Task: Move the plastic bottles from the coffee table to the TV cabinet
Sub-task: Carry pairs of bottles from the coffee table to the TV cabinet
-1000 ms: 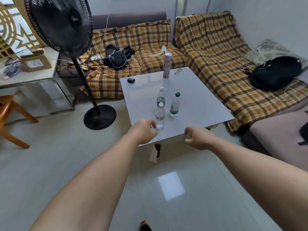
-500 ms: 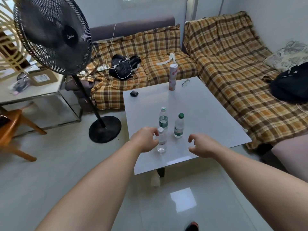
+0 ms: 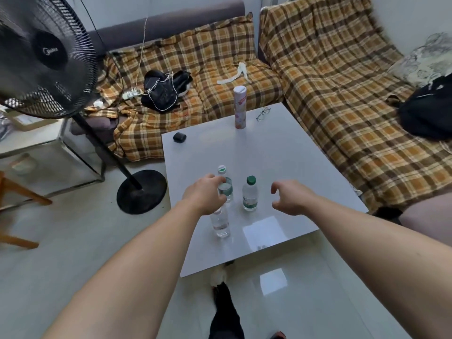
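Three small clear plastic bottles stand close together on the white coffee table (image 3: pixel 281 155). The nearest bottle (image 3: pixel 220 225) has its top hidden behind my left hand (image 3: pixel 205 195). That hand's thumb and fingers curl in a C against the left side of the white-capped bottle (image 3: pixel 226 188) behind it; a firm grip is not visible. The green-capped bottle (image 3: pixel 250 195) stands to the right, untouched. My right hand (image 3: pixel 291 198) hovers open just right of it, with curled, spread fingers holding nothing. The TV cabinet is not in view.
A tall pink can (image 3: pixel 239 107), glasses (image 3: pixel 263 113) and a small black case (image 3: pixel 179 137) sit at the table's far side. A standing fan (image 3: pixel 46 55) with a round base (image 3: pixel 141 192) is on the left. Plaid-covered sofas (image 3: pixel 342 94) wrap the back and right.
I have come closer to the table. Both hands have reached forward over it, the left from the near bottle up to the white-capped one, the right toward the green-capped one.
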`<state>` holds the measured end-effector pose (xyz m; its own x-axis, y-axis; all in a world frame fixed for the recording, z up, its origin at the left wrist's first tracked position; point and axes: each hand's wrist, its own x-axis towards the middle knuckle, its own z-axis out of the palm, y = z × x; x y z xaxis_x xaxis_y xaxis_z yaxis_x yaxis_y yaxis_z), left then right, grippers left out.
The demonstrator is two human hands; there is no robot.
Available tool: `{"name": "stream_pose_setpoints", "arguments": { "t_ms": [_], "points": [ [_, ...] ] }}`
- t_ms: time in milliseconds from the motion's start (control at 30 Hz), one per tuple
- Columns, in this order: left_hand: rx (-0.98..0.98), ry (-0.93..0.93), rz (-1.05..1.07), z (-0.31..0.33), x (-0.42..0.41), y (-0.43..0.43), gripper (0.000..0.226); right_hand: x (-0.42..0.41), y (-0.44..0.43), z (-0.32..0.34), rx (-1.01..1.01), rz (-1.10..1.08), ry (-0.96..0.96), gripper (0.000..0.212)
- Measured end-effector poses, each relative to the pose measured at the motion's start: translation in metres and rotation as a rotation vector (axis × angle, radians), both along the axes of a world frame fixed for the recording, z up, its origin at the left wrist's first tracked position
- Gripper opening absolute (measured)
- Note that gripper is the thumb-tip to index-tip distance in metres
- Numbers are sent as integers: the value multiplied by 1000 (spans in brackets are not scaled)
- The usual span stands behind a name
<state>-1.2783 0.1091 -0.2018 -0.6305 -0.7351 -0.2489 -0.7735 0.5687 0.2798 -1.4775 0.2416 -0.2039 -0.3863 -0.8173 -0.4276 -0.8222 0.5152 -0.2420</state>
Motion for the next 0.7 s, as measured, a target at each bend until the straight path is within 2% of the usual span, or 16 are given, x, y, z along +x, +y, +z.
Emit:
{"name": "stream_pose_setpoints", "arguments": {
  "t_ms": [400,567,700],
  "points": [
    [145,-65,-35,-70,-55,-104,56,-22,-96,-42,127,-29,-28,45],
    [228,-125,-101,-95,-64,-125,64,-13,-124,-62,154,-78,-63,55],
    [271,-102,-130,-109,-68,-133,57,-11,-136,-74,211,-78,-31,52]
  ]
}}
